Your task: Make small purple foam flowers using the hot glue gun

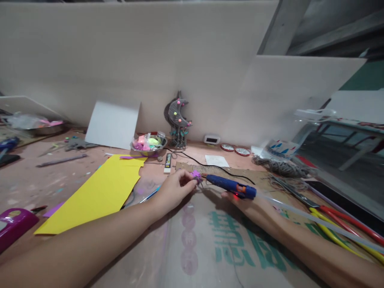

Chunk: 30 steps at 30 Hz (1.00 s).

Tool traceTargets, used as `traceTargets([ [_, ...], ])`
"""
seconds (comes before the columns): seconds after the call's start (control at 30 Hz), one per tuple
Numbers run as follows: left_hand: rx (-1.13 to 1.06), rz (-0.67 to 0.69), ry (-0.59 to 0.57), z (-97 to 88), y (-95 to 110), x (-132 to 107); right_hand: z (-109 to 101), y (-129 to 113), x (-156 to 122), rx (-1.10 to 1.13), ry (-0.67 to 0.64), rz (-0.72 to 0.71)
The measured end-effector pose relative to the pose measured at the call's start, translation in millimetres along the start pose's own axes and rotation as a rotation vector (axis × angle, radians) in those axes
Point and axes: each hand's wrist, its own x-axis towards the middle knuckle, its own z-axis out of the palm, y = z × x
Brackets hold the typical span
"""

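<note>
My left hand (174, 187) pinches a small purple foam piece (196, 175) just above the table. My right hand (240, 200) is wrapped round a blue glue gun (229, 185) with an orange trigger. A clear glue stick (300, 214) trails out of the gun's back. The gun's nozzle points left and nearly touches the purple piece. Both hands hover over a sheet of cardboard with green print (228, 244).
A yellow paper sheet (102, 192) lies at left. A metal bowl of coloured bits (149, 145), a moon-shaped ornament (178, 118) and a white card (112, 124) stand at the back. Twine (279, 166) and coloured sticks (345, 228) lie at right. A purple object (13, 226) sits at far left.
</note>
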Motion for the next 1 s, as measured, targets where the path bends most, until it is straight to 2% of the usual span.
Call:
traceTargets([
  [0.13, 0.016, -0.009, 0.01, -0.1, 2, -1, -14, -14, 8, -0.065, -0.005, -0.028],
  [0.27, 0.03, 0.008, 0.008, 0.2, 3, -1, -49, -22, 28, -0.046, -0.007, -0.097],
  [0.37, 0.028, 0.011, -0.003, 0.8, 2, -1, -74, -7, 62, -0.07, -0.02, -0.074],
  [0.43, 0.035, 0.014, -0.001, 1.2, 0, -1, -81, 9, 88, -0.212, -0.004, 0.027],
  [0.47, 0.04, 0.016, 0.002, 1.4, -1, 0, -81, 17, 100, -0.289, -0.005, 0.096],
  [0.57, 0.043, 0.003, -0.002, 1.8, -3, 0, -69, 39, 127, -0.318, 0.01, 0.13],
  [0.77, 0.033, -0.022, -0.012, 1.7, -1, -1, -33, 65, 138, -0.344, -0.065, 0.135],
  [0.87, 0.023, -0.014, -0.001, 0.9, 1, -1, -33, 68, 138, -0.372, -0.09, 0.102],
  [1.0, -0.024, -0.031, 0.012, 0.6, 1, 0, -48, 66, 126, -0.462, -0.058, 0.032],
])
